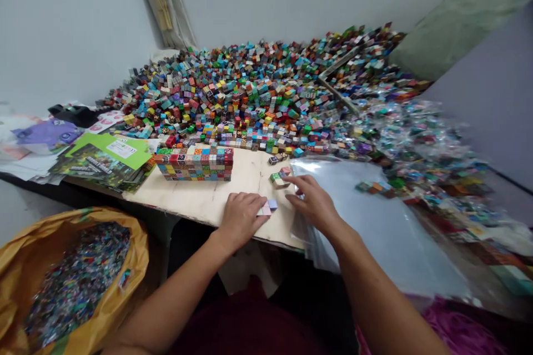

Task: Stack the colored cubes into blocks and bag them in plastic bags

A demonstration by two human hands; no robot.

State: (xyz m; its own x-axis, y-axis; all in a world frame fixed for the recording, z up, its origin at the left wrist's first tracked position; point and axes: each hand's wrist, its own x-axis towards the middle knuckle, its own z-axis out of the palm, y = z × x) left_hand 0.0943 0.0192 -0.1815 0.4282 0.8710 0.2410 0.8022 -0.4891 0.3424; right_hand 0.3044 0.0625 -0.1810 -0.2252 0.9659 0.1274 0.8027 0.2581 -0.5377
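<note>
My left hand rests on the wooden board with its fingers curled round a few small cubes, pink and pale blue, that poke out at the fingertips. Just right of it, my right hand reaches forward with fingers pinched toward a couple of loose cubes on the board. A neat stacked block of coloured cubes stands on the board to the left, apart from both hands.
A huge heap of small coloured cubes fills the table behind. Clear plastic bags lie under and right of my right hand, with filled bags beyond. Green printed cards lie left. A yellow sack of pieces stands lower left.
</note>
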